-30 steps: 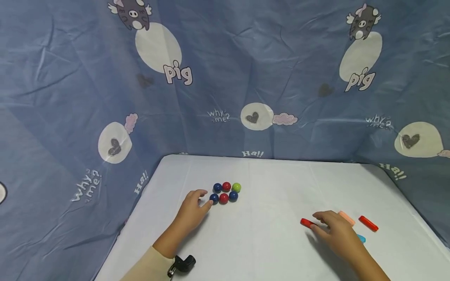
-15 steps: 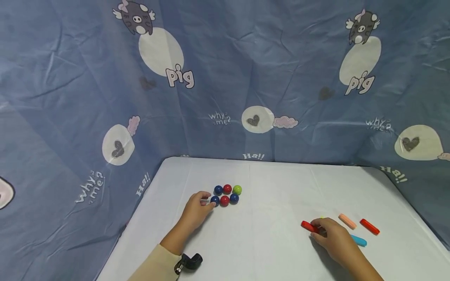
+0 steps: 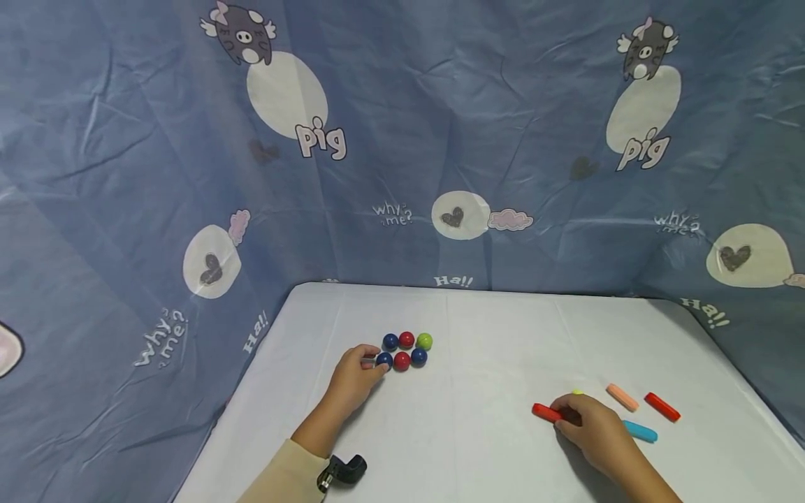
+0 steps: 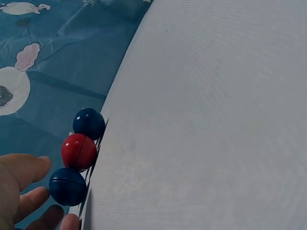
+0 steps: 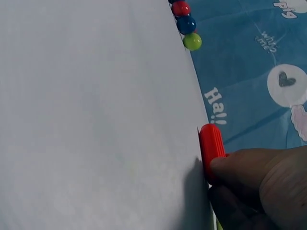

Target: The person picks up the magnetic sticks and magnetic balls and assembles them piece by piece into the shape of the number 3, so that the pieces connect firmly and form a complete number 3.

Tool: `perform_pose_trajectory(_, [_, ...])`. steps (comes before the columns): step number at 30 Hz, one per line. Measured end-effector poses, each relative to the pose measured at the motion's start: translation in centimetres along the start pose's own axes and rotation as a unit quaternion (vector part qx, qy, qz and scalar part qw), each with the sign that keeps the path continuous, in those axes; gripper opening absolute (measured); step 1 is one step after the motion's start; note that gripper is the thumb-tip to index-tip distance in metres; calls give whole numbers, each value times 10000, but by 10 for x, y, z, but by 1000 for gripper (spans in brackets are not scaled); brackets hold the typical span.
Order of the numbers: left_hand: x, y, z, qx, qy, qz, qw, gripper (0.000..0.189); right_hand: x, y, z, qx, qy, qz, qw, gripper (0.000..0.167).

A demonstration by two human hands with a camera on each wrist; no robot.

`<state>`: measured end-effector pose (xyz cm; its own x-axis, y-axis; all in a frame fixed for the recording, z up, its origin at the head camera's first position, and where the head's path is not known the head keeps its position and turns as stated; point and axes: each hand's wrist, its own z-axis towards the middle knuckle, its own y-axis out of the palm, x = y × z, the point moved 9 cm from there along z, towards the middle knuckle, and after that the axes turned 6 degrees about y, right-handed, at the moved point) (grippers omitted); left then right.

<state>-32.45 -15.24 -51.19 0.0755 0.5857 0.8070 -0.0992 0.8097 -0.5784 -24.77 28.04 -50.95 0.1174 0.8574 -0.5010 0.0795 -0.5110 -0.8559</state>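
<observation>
In the head view my left hand [image 3: 351, 381] reaches the front left blue ball [image 4: 67, 187], its fingers spread around the near side. The thumb tip lies beside that ball, which stays in its row. Red balls [image 3: 401, 361], another blue ball [image 3: 418, 357] and a green ball [image 3: 424, 341] make up the rest of the two short rows, with a blue ball [image 3: 390, 341] at the back left. On the right side, my right hand [image 3: 594, 427] pinches a short red ribbed stick [image 5: 210, 143] between thumb and fingers. Its rounded end points left; the other end is hidden by the hand.
Behind and right of my right hand lie an orange stick [image 3: 622, 397], a second red stick [image 3: 662, 406] and a blue stick [image 3: 640, 431]. A bit of yellow [image 3: 577, 392] shows behind the fingers. A blue patterned cloth [image 3: 390, 161] hangs around the white table [image 3: 478, 433].
My right fingers have closed on the red stick and drawn it slightly left and nearer, uncovering more of the blue stick. My left hand has edged closer around the front blue ball.
</observation>
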Motion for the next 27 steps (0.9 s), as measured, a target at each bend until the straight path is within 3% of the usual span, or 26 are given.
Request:
perform_pose_trajectory(15, [-1, 1, 0, 91, -44, -43, 9999, 36, -30, 26, -2, -237, -105, 376, 9990, 23])
perform_pose_trajectory(27, [-1, 2, 2, 60, -71, -107, 9999, 37, -66, 45, -9, -392, -743, 781, 9934, 24])
